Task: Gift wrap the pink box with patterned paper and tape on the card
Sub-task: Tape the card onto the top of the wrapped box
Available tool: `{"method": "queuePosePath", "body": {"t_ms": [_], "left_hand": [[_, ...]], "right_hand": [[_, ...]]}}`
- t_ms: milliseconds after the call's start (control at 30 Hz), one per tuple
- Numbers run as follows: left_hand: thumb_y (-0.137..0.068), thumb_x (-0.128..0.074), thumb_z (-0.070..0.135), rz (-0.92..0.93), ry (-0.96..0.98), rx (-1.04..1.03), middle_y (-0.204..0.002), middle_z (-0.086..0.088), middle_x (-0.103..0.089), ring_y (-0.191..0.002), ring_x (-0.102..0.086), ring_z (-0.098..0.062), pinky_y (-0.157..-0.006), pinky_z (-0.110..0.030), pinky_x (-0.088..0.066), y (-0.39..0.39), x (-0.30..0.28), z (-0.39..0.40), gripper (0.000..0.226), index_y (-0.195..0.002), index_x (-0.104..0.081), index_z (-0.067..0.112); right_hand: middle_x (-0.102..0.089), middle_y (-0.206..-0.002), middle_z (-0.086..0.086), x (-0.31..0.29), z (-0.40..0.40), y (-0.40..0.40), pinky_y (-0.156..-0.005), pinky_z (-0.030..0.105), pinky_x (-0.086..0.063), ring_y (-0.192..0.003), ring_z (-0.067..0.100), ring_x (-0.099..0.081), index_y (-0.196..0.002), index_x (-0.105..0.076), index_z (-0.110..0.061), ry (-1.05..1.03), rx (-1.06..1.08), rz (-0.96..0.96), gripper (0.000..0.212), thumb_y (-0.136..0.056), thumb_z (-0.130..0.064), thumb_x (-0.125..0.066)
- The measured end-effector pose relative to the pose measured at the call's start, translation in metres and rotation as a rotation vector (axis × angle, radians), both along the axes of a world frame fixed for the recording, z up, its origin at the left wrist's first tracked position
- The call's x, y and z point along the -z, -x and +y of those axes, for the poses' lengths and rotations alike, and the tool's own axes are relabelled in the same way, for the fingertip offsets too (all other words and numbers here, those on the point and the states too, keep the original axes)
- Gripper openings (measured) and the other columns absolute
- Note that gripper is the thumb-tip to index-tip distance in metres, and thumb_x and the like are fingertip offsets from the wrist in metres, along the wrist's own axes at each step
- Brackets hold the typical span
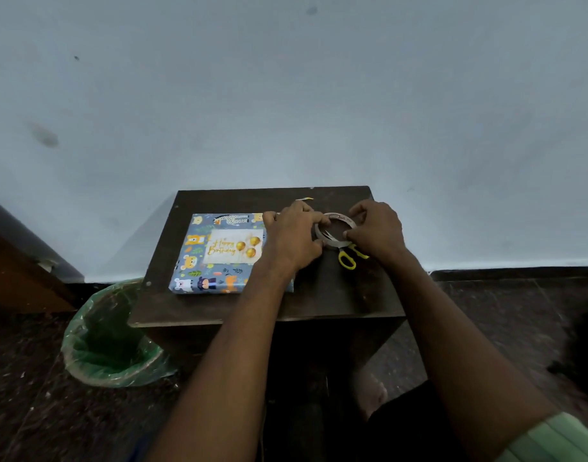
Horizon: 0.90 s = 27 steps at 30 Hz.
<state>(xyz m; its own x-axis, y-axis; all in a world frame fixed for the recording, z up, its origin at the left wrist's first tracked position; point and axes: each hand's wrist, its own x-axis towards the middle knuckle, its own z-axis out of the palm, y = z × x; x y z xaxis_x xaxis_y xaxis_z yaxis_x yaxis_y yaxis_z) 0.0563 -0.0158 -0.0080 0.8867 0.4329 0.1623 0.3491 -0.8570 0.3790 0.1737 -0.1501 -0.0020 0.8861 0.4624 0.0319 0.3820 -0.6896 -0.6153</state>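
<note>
Gripping a tape roll [336, 230] between them, both hands work over the right half of a small dark table [319, 295]. The left hand [294, 238] has its fingers curled round the roll's left rim, fingertips pinching at the upper left edge. The right hand [377, 230] curls over the right rim, thumb and forefinger pinching the roll at its lower right. The roll sits between the two sets of fingertips, its open centre showing the dark tabletop.

Just below the right hand's fingers lie scissors [350, 256] with yellow handles, partly hidden under that hand and the roll; whether the roll touches them cannot be told.

Left of the left hand's fingers lies the box [199, 261], wrapped in blue paper printed with cartoon animals, flat on the table. Its right edge is hidden under the left wrist and forearm. A white card [234, 246] with gold lettering and gold balloons lies on top of the box, near the left hand's knuckles; whether tape holds it cannot be told.

Beyond the fingers, near the table's far edge, lies a small pale scrap [304, 199]. Down on the floor, left of the table and well apart from the hands, stands a bin [109, 338] lined with a green bag.
</note>
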Motion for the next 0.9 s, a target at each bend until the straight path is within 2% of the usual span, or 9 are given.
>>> {"method": "queuePosePath", "body": {"t_ms": [133,233,300,433,567,700,767,833,900], "left_hand": [[-0.09,-0.08,0.035,0.09,-0.026,0.041,-0.143,0.008,-0.054,-0.131,-0.051,-0.014,-0.107,-0.04,-0.02,-0.006,0.004,-0.012,0.042,-0.131,-0.07,0.037],[-0.088,-0.083,0.04,0.064,-0.042,0.012,-0.138,0.009,-0.057,-0.127,-0.053,-0.013,-0.108,-0.04,-0.021,-0.008,0.006,-0.012,0.021,-0.107,-0.076,0.035],[-0.088,-0.083,0.039,0.038,-0.054,-0.029,-0.132,0.01,-0.058,-0.125,-0.054,-0.013,-0.106,-0.039,-0.02,-0.008,0.006,-0.011,0.011,-0.096,-0.076,0.033],[-0.091,-0.081,0.033,-0.12,0.071,-0.114,-0.118,0.012,-0.062,-0.112,-0.058,-0.009,-0.094,-0.034,-0.021,-0.011,0.009,-0.008,0.009,-0.091,-0.072,0.035],[-0.093,-0.08,0.035,-0.254,0.25,-0.123,-0.115,0.012,-0.067,-0.103,-0.062,-0.007,-0.093,-0.033,-0.021,-0.015,0.008,-0.005,0.009,-0.095,-0.072,0.032],[-0.092,-0.081,0.03,-0.357,0.325,-0.094,-0.106,0.011,-0.069,-0.093,-0.065,-0.005,-0.097,-0.037,-0.038,-0.018,0.014,-0.004,0.012,-0.089,-0.07,0.034],[-0.094,-0.078,0.025,-0.43,0.435,-0.113,-0.102,0.008,-0.071,-0.09,-0.067,-0.007,-0.088,-0.036,-0.051,-0.019,0.016,-0.001,0.007,-0.092,-0.072,0.028],[-0.099,-0.073,0.023,-0.483,0.545,-0.153,-0.1,0.003,-0.075,-0.092,-0.069,-0.013,-0.079,-0.031,-0.051,-0.019,0.014,0.003,0.005,-0.099,-0.074,0.018],[-0.105,-0.066,0.023,-0.549,0.636,-0.189,-0.099,-0.001,-0.076,-0.094,-0.072,-0.018,-0.08,-0.031,-0.051,-0.019,0.013,0.007,0.012,-0.103,-0.072,0.013]], "right_hand": [[-0.068,-0.111,0.001,0.003,-0.012,-0.005,-0.082,0.029,-0.041,-0.108,0.023,-0.062,-0.117,-0.067,-0.017,0.001,0.069,0.074,0.042,-0.078,-0.018,-0.083],[-0.068,-0.12,0.001,0.004,-0.018,-0.006,-0.09,0.032,-0.046,-0.117,0.023,-0.062,-0.121,-0.068,-0.015,-0.008,0.054,0.13,0.04,-0.087,-0.03,-0.08],[-0.064,-0.112,0.0,0.001,-0.021,-0.003,-0.091,0.034,-0.047,-0.115,0.023,-0.061,-0.119,-0.066,-0.013,-0.003,0.061,0.149,0.045,-0.088,-0.043,-0.079],[-0.062,-0.107,0.003,0.004,-0.02,0.013,-0.08,0.037,-0.048,-0.107,0.026,-0.057,-0.105,-0.062,-0.013,0.147,-0.019,0.061,0.07,-0.067,-0.067,-0.085],[-0.056,-0.119,0.01,0.009,-0.017,0.024,-0.088,0.039,-0.05,-0.117,0.031,-0.052,-0.11,-0.063,-0.014,0.223,-0.082,-0.03,0.06,-0.067,-0.045,-0.091],[-0.064,-0.106,0.01,0.009,-0.014,0.023,-0.073,0.031,-0.038,-0.103,0.029,-0.059,-0.09,-0.065,-0.013,0.199,-0.097,-0.057,0.033,-0.072,-0.032,-0.085],[-0.067,-0.105,0.008,0.006,-0.014,0.021,-0.074,0.03,-0.038,-0.103,0.026,-0.06,-0.091,-0.069,-0.01,0.209,-0.101,-0.008,0.03,-0.075,-0.029,-0.085],[-0.07,-0.099,0.007,0.005,-0.014,0.021,-0.073,0.029,-0.04,-0.1,0.027,-0.064,-0.088,-0.072,-0.009,0.202,-0.097,0.011,0.02,-0.078,-0.023,-0.082],[-0.072,-0.093,0.007,0.006,-0.013,0.022,-0.073,0.029,-0.042,-0.095,0.03,-0.066,-0.085,-0.072,-0.01,0.19,-0.087,0.016,0.011,-0.079,-0.018,-0.075]]}}
